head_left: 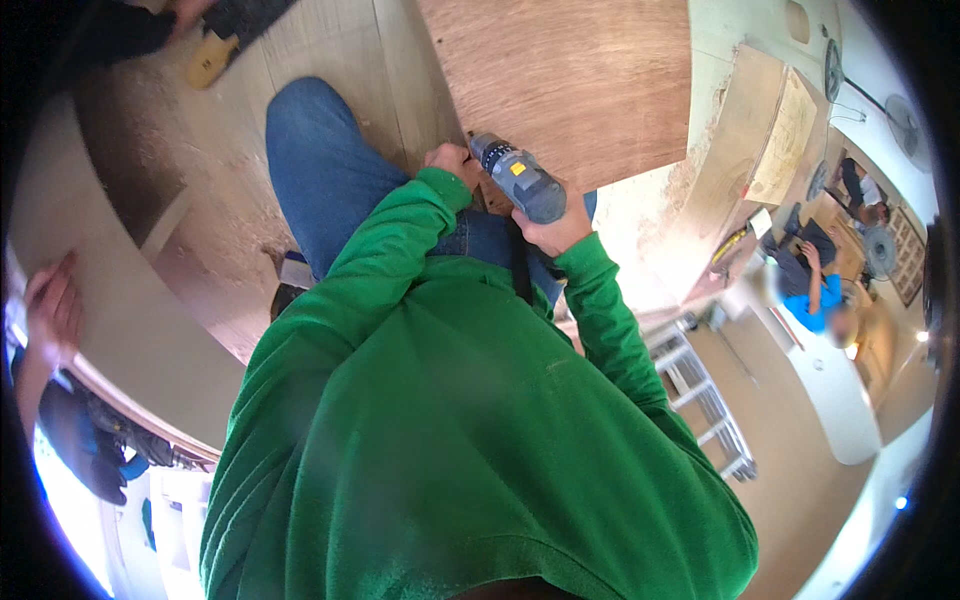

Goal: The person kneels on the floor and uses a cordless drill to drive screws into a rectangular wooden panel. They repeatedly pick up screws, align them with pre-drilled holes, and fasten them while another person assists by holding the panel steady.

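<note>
Clock faces centred on the drill, 12 at the top. Right hand (562,225), at 4 to 5, is wrapped round the grip of a grey-and-black cordless drill with a yellow label (530,185), nose aimed between 10 and 11. Left hand (455,163), at 9 to 10, is curled in close by the drill's nose; can't tell if it pinches anything. Panel, a flat reddish-brown wood sheet with straight edges (575,80), lies at 1; the nose is right by its 7 o'clock corner. Progress, my read: drill is in position at that corner, so mid-step at best. Can't confirm bit contact, a hole or a seated screw, and no finished fixings are legible along the panel. Remaining: this spot, if it isn't done, plus any others; count unknown. Surface: pale grey-brown wooden boards (400,75) at 11, wood dust scattered at 9, under and around a blue-jeaned leg (325,150). Pale, dusty wooden boxwork (735,140) at 3. Yellow-and-black object (210,60) at 10, kind unclear. Room: a co-worker's hand (55,312) on a curved pale board (130,310) between 8 and 9; silver metal ladder (705,395) between 4 and 5; a co-worker in a blue shirt (812,300) at 4; dark round-caged fan (880,250) at 3.
</note>
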A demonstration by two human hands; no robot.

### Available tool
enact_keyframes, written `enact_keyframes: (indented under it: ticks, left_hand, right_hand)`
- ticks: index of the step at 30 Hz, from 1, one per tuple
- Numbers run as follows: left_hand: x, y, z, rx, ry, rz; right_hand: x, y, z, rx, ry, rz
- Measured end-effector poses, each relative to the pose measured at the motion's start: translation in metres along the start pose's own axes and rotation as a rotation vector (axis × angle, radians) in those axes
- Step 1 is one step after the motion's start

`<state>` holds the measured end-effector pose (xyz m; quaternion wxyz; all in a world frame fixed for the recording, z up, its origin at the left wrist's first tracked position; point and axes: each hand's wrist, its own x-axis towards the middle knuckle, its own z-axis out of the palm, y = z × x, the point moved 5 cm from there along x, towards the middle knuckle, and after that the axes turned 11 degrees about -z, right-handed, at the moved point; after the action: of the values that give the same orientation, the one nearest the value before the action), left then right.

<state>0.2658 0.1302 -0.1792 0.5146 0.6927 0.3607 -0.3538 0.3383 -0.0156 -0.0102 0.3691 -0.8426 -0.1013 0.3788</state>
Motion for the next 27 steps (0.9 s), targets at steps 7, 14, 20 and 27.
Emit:
enact_keyframes:
  ticks: [7,14,20,27]
  left_hand:
    - [-0.002,0.000,-0.011,-0.044,0.343,0.073]
    - [0.028,0.007,-0.018,-0.469,0.490,-0.251]
    - [0.091,-0.022,-0.018,-0.834,0.285,-0.269]
    - [-0.003,-0.037,0.081,-0.332,-0.199,-0.201]
  right_hand:
    - [-0.081,0.074,-0.019,0.520,0.357,-0.117]
    - [-0.222,0.169,-0.047,1.146,0.866,-0.195]
    - [-0.274,0.234,-0.037,1.456,0.978,-0.189]
    - [-0.261,0.252,-0.041,1.479,0.932,-0.155]
